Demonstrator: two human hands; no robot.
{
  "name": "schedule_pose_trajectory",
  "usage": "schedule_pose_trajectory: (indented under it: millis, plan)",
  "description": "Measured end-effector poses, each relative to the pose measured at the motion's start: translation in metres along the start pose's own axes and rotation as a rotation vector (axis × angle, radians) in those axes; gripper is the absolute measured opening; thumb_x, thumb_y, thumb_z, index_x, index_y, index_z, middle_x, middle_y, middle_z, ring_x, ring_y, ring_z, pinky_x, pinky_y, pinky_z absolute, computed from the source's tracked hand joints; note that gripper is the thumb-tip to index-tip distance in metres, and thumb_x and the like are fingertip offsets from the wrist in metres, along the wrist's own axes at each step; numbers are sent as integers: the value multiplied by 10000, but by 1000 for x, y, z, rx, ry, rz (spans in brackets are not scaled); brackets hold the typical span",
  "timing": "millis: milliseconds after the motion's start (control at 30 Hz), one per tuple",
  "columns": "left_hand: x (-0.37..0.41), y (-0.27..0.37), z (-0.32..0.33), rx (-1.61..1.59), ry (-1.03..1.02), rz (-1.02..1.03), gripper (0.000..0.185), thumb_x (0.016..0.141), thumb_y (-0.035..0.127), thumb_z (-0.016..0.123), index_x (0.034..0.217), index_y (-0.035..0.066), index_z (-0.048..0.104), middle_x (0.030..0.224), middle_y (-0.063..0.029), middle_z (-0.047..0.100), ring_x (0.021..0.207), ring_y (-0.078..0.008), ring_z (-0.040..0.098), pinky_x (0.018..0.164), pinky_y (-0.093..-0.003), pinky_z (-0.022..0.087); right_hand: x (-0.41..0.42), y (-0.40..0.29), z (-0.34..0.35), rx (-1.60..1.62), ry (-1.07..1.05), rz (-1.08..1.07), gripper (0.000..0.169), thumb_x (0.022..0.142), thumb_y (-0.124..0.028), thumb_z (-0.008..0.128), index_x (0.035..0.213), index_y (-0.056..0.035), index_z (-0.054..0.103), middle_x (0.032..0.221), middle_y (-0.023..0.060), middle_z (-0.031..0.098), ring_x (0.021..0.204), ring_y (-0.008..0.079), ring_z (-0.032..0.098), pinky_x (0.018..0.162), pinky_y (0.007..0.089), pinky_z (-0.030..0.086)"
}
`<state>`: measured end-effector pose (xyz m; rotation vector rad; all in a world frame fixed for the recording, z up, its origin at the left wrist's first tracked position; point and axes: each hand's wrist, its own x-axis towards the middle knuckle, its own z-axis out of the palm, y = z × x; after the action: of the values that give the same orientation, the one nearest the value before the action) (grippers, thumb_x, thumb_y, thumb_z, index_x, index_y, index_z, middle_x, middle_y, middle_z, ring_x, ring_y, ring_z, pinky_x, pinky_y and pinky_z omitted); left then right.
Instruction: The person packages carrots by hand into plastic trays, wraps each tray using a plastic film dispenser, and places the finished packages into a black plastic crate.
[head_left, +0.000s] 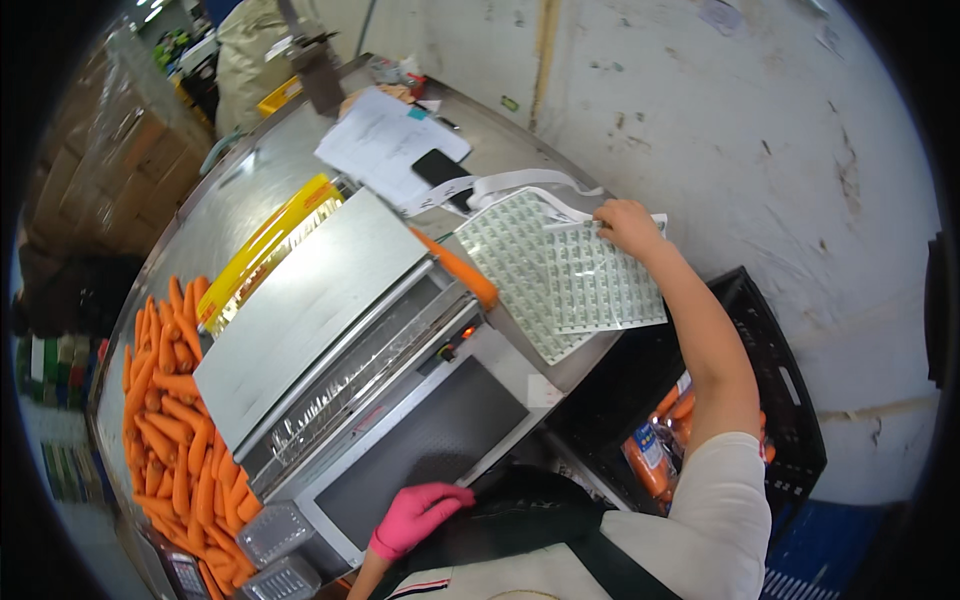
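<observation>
My right hand (628, 229), bare, grips the upper edge of a sheet of small stickers (609, 281). That sheet overlaps a larger sticker sheet (506, 262) lying at the table's edge. My left hand (421, 517), in a pink glove, is beside my dark apron at the near edge of a film-wrapping machine (315, 307); its fingers are slightly bent and nothing shows in them. The machine has a dark hot plate (427, 450) and a lit orange switch. One carrot (459, 271) rests against its far right corner.
A big heap of carrots (180, 435) lies left of the machine, near clear plastic trays (277, 532). Behind are a yellow film box (262, 247), papers (390, 142) and a black phone (442, 172). At right, a black crate (799, 442) holds bagged carrots (649, 457) beside the wall.
</observation>
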<state>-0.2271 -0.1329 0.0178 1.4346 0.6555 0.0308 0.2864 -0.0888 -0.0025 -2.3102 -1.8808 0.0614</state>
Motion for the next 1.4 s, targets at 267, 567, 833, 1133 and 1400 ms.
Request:
schedule_pose_trajectory:
  millis: [267,567,833,1133,1400]
  plan:
    - [127,138,53,407,255,864,667,610,47,768,1216,13,493,1206,-153,502,1052,-282,512,884,-366,425,-185,-121,-145,209,133,-164,179,722,-156,649,886,-89,622,807,66,582,753,263,599,635,367,482]
    - [137,196,167,191,-128,913,343,715,40,614,1056,67,595,950,-125,603,803,-308,578,730,-381,475,-391,-134,-201,296,607,383,184,718,-239,675,769,-97,570,748,35,595,695,234,586,567,358,430]
    - [164,189,286,509,-526,980,55,753,-15,577,808,-15,574,797,-52,548,761,-151,509,725,-264,404,-486,-122,-176,448,761,510,149,731,-221,667,789,-95,612,775,33,584,741,228,586,603,341,444]
    - [151,186,345,512,-611,717,43,788,38,588,798,5,562,741,-8,525,721,-104,478,683,-224,375,-507,-84,-153,381,817,477,149,693,-199,630,710,-64,571,729,65,545,761,262,568,632,382,435]
    - [184,154,350,284,-533,490,81,837,96,574,785,46,537,717,41,490,663,-48,417,597,-197,326,-527,-54,-149,492,797,399,219,680,-139,640,888,-75,614,771,79,573,845,287,550,705,378,431]
